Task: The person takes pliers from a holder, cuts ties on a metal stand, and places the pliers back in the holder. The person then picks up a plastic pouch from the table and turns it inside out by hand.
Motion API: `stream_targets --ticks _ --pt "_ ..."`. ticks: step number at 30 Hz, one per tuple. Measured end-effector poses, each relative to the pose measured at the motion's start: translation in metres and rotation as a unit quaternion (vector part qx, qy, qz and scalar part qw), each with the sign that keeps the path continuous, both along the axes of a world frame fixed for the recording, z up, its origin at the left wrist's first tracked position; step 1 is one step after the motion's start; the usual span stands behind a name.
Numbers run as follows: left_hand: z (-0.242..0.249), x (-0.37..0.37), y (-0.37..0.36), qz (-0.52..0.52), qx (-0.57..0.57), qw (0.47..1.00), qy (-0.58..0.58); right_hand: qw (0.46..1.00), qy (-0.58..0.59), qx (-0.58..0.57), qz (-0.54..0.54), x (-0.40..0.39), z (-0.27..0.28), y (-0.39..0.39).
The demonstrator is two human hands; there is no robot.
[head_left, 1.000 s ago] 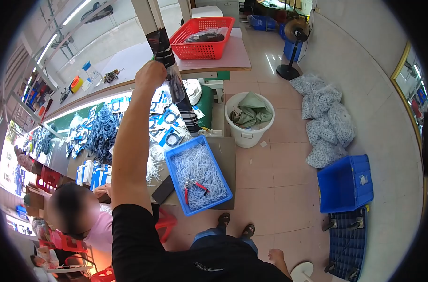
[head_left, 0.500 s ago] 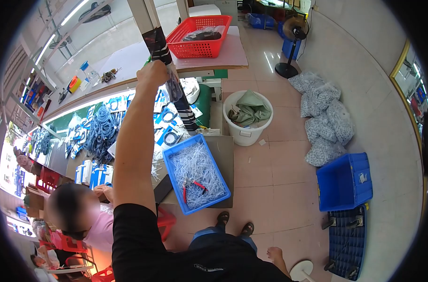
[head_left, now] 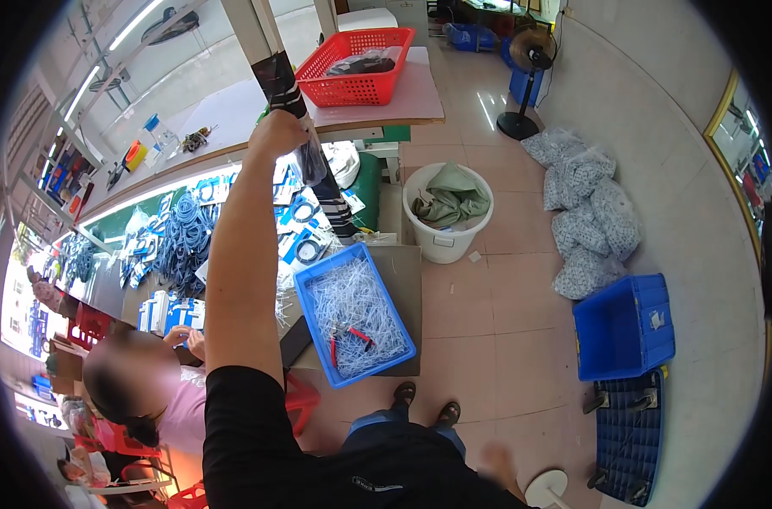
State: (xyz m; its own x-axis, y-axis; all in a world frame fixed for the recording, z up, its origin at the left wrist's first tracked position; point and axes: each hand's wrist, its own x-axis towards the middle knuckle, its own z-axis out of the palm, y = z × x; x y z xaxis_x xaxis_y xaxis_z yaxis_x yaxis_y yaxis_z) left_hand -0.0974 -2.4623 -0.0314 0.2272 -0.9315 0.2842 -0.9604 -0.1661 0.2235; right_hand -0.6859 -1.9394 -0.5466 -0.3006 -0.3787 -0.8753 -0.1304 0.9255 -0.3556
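Note:
My left hand [head_left: 280, 134] is raised at the upper centre against the post [head_left: 277, 78], which is wrapped in black. Its fingers are closed; what they hold is hidden, and a clear plastic bag [head_left: 310, 163] hangs just beside it. Low on the right, my right hand [head_left: 498, 463] hangs near the white round stool [head_left: 545, 487], blurred by motion, so its fingers cannot be made out. Below the post, a blue tray [head_left: 304, 293] of thin white strips carries red-handled pliers [head_left: 360, 338]. A red basket [head_left: 316, 90] stands on the upper shelf.
A co-worker [head_left: 119, 382] sits at lower left, both hands by blue-and-white packets [head_left: 185, 314]. Coiled blue cables [head_left: 187, 233] lie on the bench. To the right are a white bin [head_left: 411, 208], filled bags [head_left: 591, 216], a blue crate [head_left: 611, 339] and a fan [head_left: 530, 64].
My left hand stays at the post, with only a slight shift. My right hand has moved slightly and is now blurred. The co-worker's head has tilted and their hands have risen a little.

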Motion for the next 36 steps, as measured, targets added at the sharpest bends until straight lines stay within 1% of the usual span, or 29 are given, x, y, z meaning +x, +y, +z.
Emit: stream_targets --ticks 4,6,7,9,10,11,13,14,15,16,17,18,20,21,22,23,25,27,28,30,31,33,34,36 --pt "0.008 -0.003 0.007 -0.011 0.012 1.000 -0.006 1.000 -0.010 -0.007 -0.019 -0.005 -0.004 0.004" --pt "0.012 0.002 0.010 -0.017 0.014 0.997 0.070 0.999 -0.018 -0.008 -0.027 -0.005 -0.005 0.007" --pt "0.011 0.006 0.013 -0.017 0.014 0.997 0.071 0.999 -0.018 -0.008 -0.027 -0.006 -0.002 0.007" --pt "0.014 0.012 0.018 -0.051 -0.081 0.988 0.124 0.999 0.021 -0.037 0.004 -0.008 0.002 0.001" --pt "0.015 0.014 0.021 -0.050 -0.081 0.988 0.124 0.989 0.067 -0.117 0.055 -0.010 -0.001 -0.010" --pt "0.017 0.016 0.023 -0.062 -0.098 0.986 0.121 0.968 0.114 -0.196 0.107 -0.012 -0.002 -0.021" --pt "0.020 0.018 0.028 -0.075 -0.116 0.983 0.119 0.925 0.161 -0.287 0.189 0.002 0.041 -0.089" --pt "0.020 0.018 0.031 -0.083 -0.128 0.981 0.124 0.922 0.137 -0.308 0.192 0.028 0.101 -0.137" --pt "0.019 0.020 0.031 -0.092 -0.141 0.977 0.128 0.882 0.158 -0.395 0.201 0.056 0.150 -0.181" --pt "0.018 0.022 0.032 -0.092 -0.140 0.977 0.129 0.855 0.116 -0.468 0.189 0.088 0.205 -0.223" --pt "0.016 0.024 0.030 -0.098 -0.150 0.973 0.148 0.837 0.047 -0.514 0.180 0.114 0.244 -0.264" --pt "0.016 0.027 0.029 -0.104 -0.160 0.967 0.168 0.796 -0.014 -0.570 0.205 0.141 0.288 -0.301" --pt "0.025 0.024 0.038 -0.102 -0.161 0.965 0.180 0.727 -0.072 -0.637 0.246 0.201 0.365 -0.364" --pt "0.030 0.022 0.043 -0.101 -0.157 0.964 0.189 0.694 -0.081 -0.672 0.246 0.232 0.389 -0.395" --pt "0.031 0.023 0.045 -0.100 -0.159 0.964 0.188 0.695 -0.098 -0.663 0.259 0.262 0.428 -0.415" --pt "0.033 0.024 0.045 -0.113 -0.164 0.960 0.199 0.654 -0.081 -0.705 0.263 0.292 0.457 -0.433" --pt "0.034 0.025 0.045 -0.125 -0.169 0.955 0.208 0.519 -0.045 -0.807 0.278 0.353 0.483 -0.476" --pt "0.034 0.024 0.045 -0.154 -0.167 0.937 0.264 0.478 0.008 -0.831 0.284 0.401 0.502 -0.504" --pt "0.032 0.026 0.044 -0.155 -0.167 0.938 0.263 0.479 0.007 -0.831 0.283 0.420 0.501 -0.513" --pt "0.029 0.029 0.042 -0.184 -0.178 0.926 0.276 0.410 0.118 -0.860 0.281 0.445 0.501 -0.526" --pt "0.028 0.031 0.042 -0.185 -0.178 0.926 0.277 0.409 0.119 -0.860 0.281 0.448 0.502 -0.528" --pt "0.027 0.036 0.042 -0.205 -0.163 0.916 0.304 0.532 0.105 -0.753 0.373 0.454 0.504 -0.531" --pt "0.024 0.041 0.041 -0.203 -0.163 0.916 0.305 0.532 0.104 -0.752 0.375 0.456 0.500 -0.535" --pt "0.016 0.050 0.038 -0.210 -0.170 0.913 0.306 0.490 0.055 -0.775 0.395 0.460 0.495 -0.546"
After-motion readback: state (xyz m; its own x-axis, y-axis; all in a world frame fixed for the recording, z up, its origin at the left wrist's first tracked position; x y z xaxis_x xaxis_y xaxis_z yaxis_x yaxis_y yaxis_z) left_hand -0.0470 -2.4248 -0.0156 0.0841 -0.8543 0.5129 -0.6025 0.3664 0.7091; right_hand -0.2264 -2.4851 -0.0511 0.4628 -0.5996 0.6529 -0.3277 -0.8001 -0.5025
